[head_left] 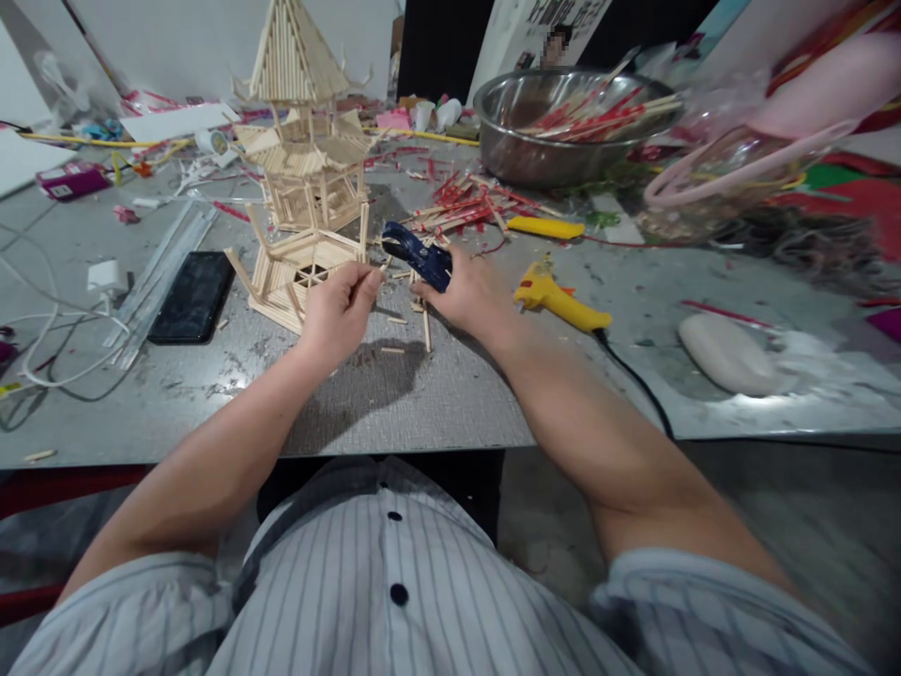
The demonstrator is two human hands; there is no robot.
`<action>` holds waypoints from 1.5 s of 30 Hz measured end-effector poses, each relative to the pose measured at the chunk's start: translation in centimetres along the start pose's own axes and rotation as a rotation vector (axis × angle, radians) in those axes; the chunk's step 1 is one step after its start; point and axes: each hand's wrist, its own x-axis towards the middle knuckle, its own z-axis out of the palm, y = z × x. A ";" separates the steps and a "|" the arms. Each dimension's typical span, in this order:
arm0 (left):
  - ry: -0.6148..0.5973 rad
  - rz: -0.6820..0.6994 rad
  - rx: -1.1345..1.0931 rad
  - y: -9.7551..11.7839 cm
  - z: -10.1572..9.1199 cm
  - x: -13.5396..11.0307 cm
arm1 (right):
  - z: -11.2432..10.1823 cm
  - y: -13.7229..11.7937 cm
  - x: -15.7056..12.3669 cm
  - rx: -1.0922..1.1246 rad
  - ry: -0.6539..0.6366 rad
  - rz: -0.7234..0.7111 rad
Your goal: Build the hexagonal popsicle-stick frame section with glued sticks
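Well, on the rough grey table (479, 413), a pointy stick tower (299, 160) stands behind a six-sided wooden frame (273, 282) near the front edge. The right hand (475, 291) holds a blue tool (422, 255); the left hand (338, 314) pinches a thin stick (384, 268).

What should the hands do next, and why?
Maybe the left hand should hold its pale bit against the stick base to check the fit. It seems to be pinching that small bit, and the base sits right beside it. The right hand is busy gripping the blue tool.
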 end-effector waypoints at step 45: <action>-0.767 0.064 0.539 2.4 1.1 -2.0 | 0.2 -1.4 0.0 -0.221 -0.189 -0.188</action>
